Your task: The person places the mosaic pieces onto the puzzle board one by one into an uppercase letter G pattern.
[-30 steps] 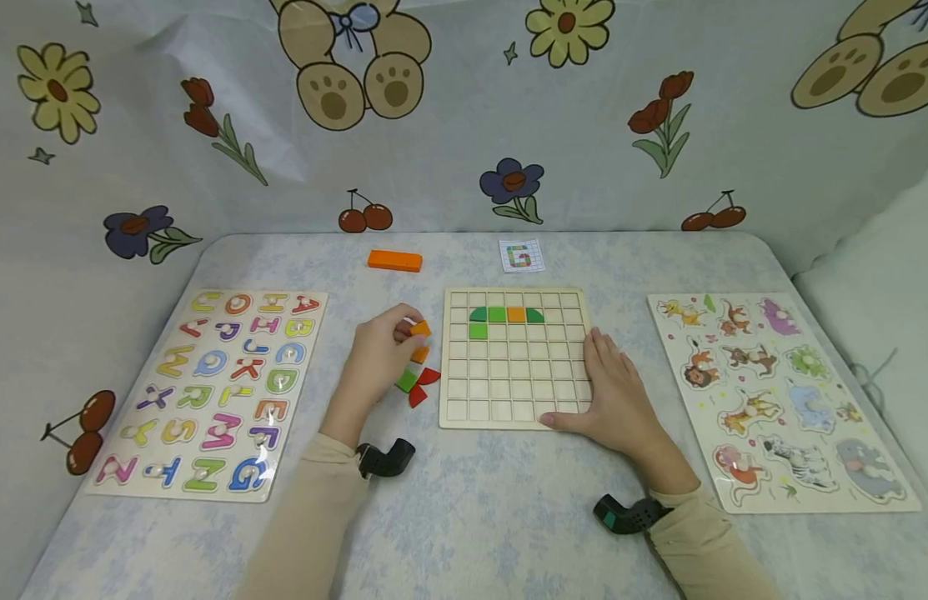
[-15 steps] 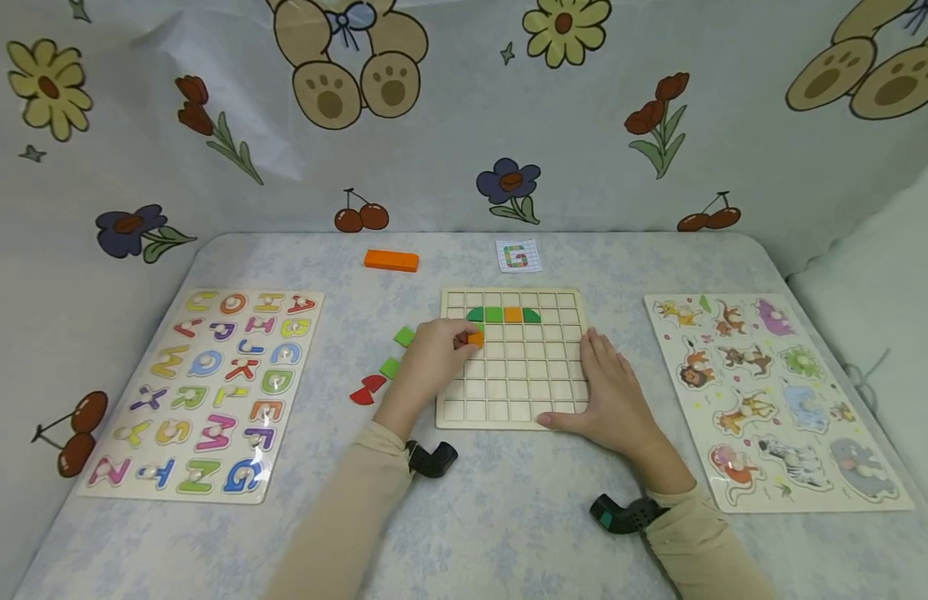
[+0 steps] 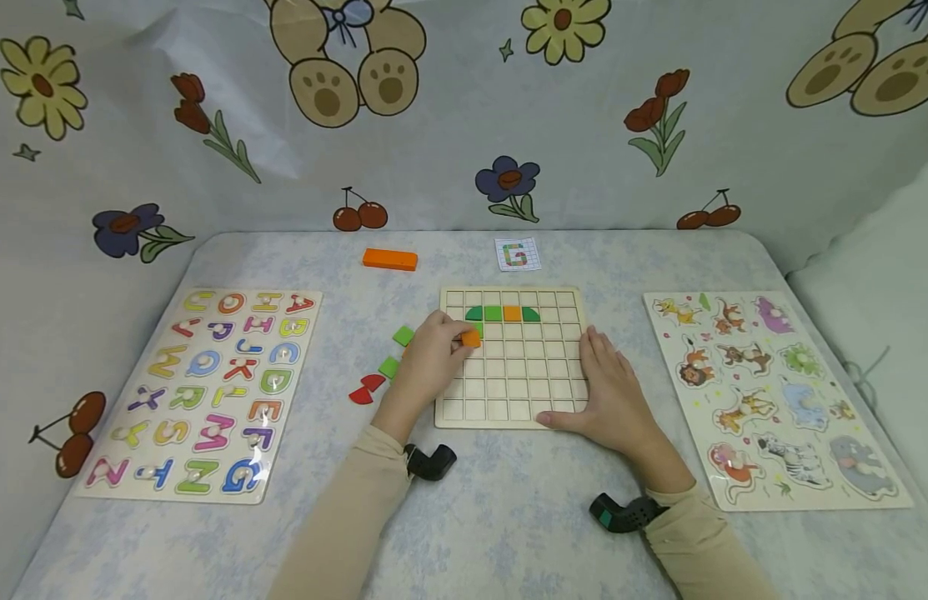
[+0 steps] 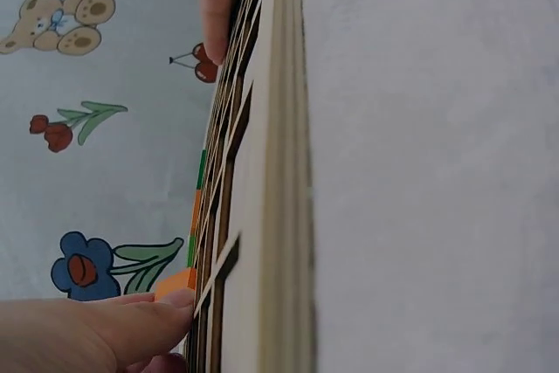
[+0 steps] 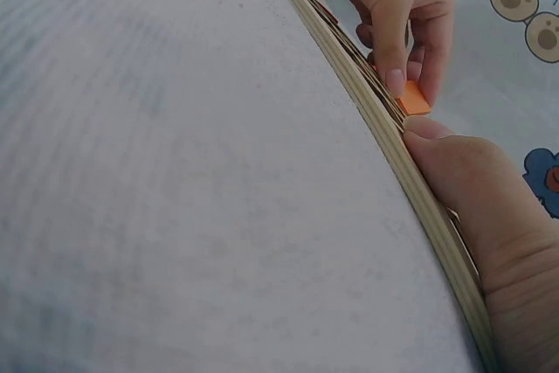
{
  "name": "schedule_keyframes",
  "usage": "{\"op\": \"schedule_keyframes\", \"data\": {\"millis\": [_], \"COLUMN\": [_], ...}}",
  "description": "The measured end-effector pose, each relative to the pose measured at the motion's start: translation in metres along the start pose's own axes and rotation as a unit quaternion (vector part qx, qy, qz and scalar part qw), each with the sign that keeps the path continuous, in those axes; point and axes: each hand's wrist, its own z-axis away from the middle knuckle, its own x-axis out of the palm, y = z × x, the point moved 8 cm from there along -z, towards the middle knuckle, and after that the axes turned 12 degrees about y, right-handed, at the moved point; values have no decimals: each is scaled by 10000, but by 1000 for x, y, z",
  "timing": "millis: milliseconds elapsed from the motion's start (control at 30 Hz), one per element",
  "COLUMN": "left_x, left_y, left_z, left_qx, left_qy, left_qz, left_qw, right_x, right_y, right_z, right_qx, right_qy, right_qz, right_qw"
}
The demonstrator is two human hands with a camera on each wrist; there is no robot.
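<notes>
Grid board [image 3: 524,387]: flat on table [image 3: 509,517], between letter board [image 3: 234,367] and animal board [image 3: 704,450], well apart from both.

Left hand [image 3: 426,358]: grip narrow, orange tile [image 3: 471,338] pinched between thumb and fingers. Location of orange tile: above left part of grid board, just on near side of lower green square [image 3: 478,329]. Seating in cell: cannot tell.

Right hand [image 3: 621,404]: grip wide, fingers straight along right edge of grid board, thumb spread apart and resting at near edge.

Row on grid board, left to right: left dark green piece [image 3: 474,313], upper green square [image 3: 494,313], orange square [image 3: 512,313], right dark green piece [image 3: 532,314]. Lower green square directly below left dark green piece, partly hidden by left hand.

Left of grid board, beside left hand: two loose green squares [image 3: 403,336], two red pieces [image 3: 372,382].

Beyond grid board: orange bar [image 3: 390,259] and pattern card [image 3: 519,255].

Each wrist: black device [image 3: 431,462] attached.
</notes>
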Motion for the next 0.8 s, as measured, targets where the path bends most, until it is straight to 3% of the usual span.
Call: {"op": "schedule_keyframes", "data": {"millis": [300,500,800], "left_x": [2,1,3], "left_y": [5,5,2], "left_z": [3,4,6], "left_qx": [649,694,484], "left_qy": [-2,-73,-256], "left_qz": [-391,-429,-401], "left_qw": [9971,9966,9977], "right_x": [0,0,0], "right_y": [0,0,0], "right_z": [0,-1,0], "right_qx": [-4,-34,-6], "right_qy": [-1,18,9], "right_qz": [45,77,30], "right_qw": [10000,10000,10000]}}
